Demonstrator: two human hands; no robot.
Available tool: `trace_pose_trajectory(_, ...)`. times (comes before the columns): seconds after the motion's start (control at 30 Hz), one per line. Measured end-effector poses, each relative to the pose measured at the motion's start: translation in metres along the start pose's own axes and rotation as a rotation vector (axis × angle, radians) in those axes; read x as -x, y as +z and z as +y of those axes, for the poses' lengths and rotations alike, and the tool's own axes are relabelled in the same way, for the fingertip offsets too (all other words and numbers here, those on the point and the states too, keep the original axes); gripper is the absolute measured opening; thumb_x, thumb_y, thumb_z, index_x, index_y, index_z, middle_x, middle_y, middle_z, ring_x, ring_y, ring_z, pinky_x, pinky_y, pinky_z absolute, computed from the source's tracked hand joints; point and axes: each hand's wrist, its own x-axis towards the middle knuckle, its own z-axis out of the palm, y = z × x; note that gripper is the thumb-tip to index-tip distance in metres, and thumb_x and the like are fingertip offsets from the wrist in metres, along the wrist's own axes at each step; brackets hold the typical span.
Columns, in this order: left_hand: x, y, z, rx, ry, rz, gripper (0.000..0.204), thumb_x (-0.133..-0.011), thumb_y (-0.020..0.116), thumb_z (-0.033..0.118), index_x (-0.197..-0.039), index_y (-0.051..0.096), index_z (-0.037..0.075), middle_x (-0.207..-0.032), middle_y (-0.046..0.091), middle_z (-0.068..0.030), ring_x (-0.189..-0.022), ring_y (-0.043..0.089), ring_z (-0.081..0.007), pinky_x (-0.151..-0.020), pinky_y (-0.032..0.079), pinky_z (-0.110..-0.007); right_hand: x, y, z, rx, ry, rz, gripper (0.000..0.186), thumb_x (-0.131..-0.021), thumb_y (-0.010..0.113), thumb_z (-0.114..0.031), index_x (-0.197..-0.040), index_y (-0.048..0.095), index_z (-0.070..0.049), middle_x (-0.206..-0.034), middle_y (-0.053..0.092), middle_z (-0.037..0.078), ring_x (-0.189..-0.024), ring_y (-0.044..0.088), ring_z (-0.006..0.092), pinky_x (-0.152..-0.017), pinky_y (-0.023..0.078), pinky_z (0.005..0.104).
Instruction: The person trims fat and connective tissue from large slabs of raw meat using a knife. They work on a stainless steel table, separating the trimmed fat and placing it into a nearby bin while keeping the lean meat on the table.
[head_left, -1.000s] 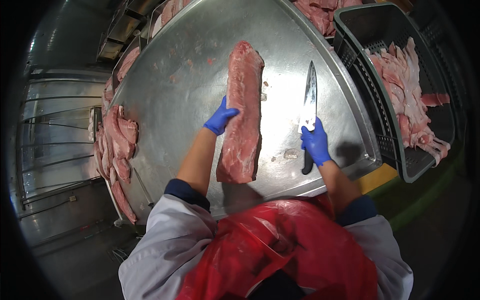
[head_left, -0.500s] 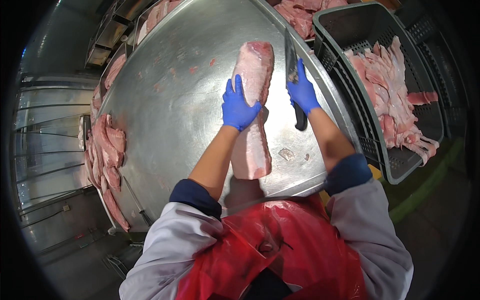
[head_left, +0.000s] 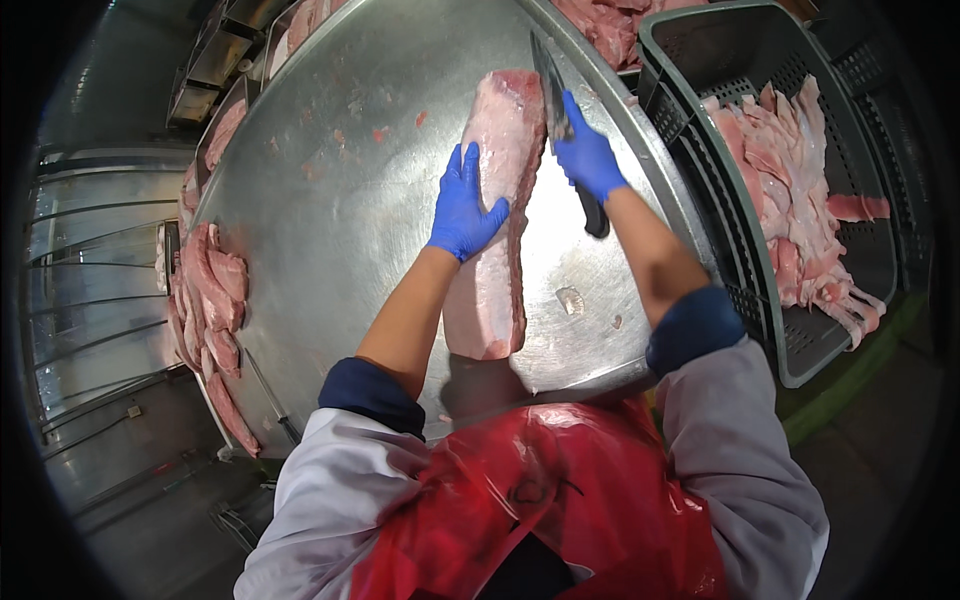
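Touching meat (head_left: 498, 258), left hand (head_left: 464, 214) lies open; right hand (head_left: 588, 162) clasps knife (head_left: 552, 88).

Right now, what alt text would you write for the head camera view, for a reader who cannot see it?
A person's blue-gloved left hand rests on a long slab of pale meat on a metal table, while the gloved right hand holds a knife beside its far right edge. A gray crate of meat pieces stands at the right.

A meat slab (head_left: 495, 265) is laid on the table (head_left: 330, 240), flanked on its right by a knife (head_left: 551, 90); farther right, trimmings (head_left: 785, 190) are contained in a crate (head_left: 710, 45); far left, cuts (head_left: 212, 285) are piled.
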Motion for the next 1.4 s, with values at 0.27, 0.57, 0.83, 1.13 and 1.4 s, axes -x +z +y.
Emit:
trace_pose_trajectory(0.27,-0.004,-0.001,-0.004,0.065,0.015,0.0,0.102,-0.078,0.072,0.033,-0.159,0.018,0.005,-0.161,0.016,-0.032,-0.147,0.023,-0.0499,-0.12,0.027,-0.049,0.01,0.006,-0.005,0.145,0.15,-0.114,0.09,-0.09,0.055,-0.005,-0.164,0.009,-0.032,-0.075,0.06,0.009,-0.054,0.057,0.0179,-0.047,0.052,0.0357)
trace_pose_trajectory(0.57,-0.009,-0.007,0.0,0.073,0.05,-0.041,0.103,-0.076,0.072,0.032,-0.158,0.019,0.002,-0.162,0.013,-0.0324,-0.149,0.02,-0.0502,-0.122,0.025,-0.048,-0.044,0.024,-0.027,0.252,0.133,-0.042,0.088,-0.091,0.053,-0.007,-0.164,0.007,-0.024,-0.079,0.067,0.02,-0.056,0.064,0.0235,-0.05,0.053,0.0367)
trace_pose_trajectory(0.83,-0.009,0.001,-0.014,0.081,0.061,0.027,0.1,-0.079,0.071,0.032,-0.158,0.019,0.001,-0.161,0.012,-0.0353,-0.148,0.019,-0.0534,-0.121,0.025,-0.05,0.018,0.043,-0.026,0.385,0.203,-0.21,0.087,-0.091,0.047,-0.008,-0.163,0.001,-0.025,-0.127,0.062,0.032,-0.091,0.072,0.0406,-0.075,0.061,0.0454)
trace_pose_trajectory(1.13,-0.015,0.01,-0.014,0.074,0.027,0.118,0.094,-0.083,0.068,0.031,-0.156,0.021,-0.005,-0.16,0.012,-0.0366,-0.148,0.018,-0.0524,-0.122,0.024,-0.047,0.124,0.078,0.03,0.43,0.077,-0.105,0.087,-0.093,0.05,-0.01,-0.162,-0.001,-0.023,-0.089,0.067,0.035,-0.079,0.069,0.0492,-0.071,0.055,0.0534)
trace_pose_trajectory(1.4,-0.013,0.002,-0.006,0.05,-0.034,0.067,0.094,-0.085,0.065,0.034,-0.157,0.019,-0.004,-0.16,0.013,-0.0362,-0.149,0.02,-0.0502,-0.122,0.026,-0.046,0.307,0.069,0.043,0.219,0.045,-0.38,0.083,-0.093,0.052,-0.01,-0.162,0.006,-0.011,-0.084,0.067,0.026,-0.069,0.067,0.0372,-0.07,0.054,0.0458)
